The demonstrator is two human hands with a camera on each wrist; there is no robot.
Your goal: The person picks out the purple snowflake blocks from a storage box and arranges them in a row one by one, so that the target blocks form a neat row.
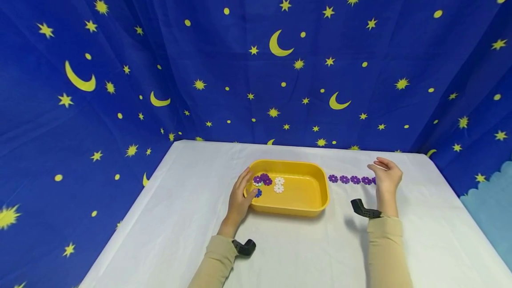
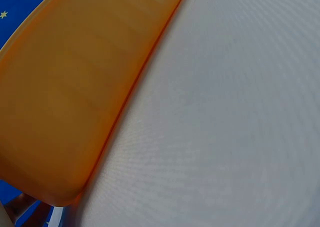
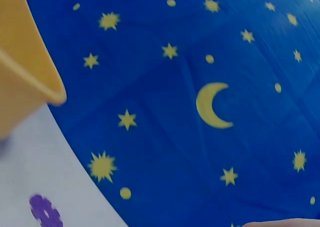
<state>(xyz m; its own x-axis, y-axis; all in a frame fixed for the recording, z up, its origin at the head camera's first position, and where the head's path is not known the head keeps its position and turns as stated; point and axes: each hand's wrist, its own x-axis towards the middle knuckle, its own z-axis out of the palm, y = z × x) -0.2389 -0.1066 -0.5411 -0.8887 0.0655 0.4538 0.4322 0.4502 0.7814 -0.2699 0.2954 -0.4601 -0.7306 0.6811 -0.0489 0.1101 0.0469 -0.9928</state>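
Note:
My left hand [image 1: 239, 197] grips the left end of a yellow plastic tray [image 1: 298, 209], thumb over the near rim and fingers along the end wall. Inside lie several flower-shaped plastic discs: purple ones [image 1: 265, 178] bunched at the left, white ones [image 1: 279, 188] beside them, and a blue one [image 1: 258, 193] partly behind my thumb. To the right of the tray, a row of purple flower discs [image 1: 355, 180] runs along the table. My right hand [image 1: 387, 179] is over the row's right end, fingers loosely bent, with nothing visible in them; it overlaps the last disc.
A white cloth covers the table [image 1: 168, 217]. Behind it and at the sides hangs a blue curtain [image 1: 224, 57] with yellow stars and moons. Each wrist wears a black camera mount [image 1: 365, 209].

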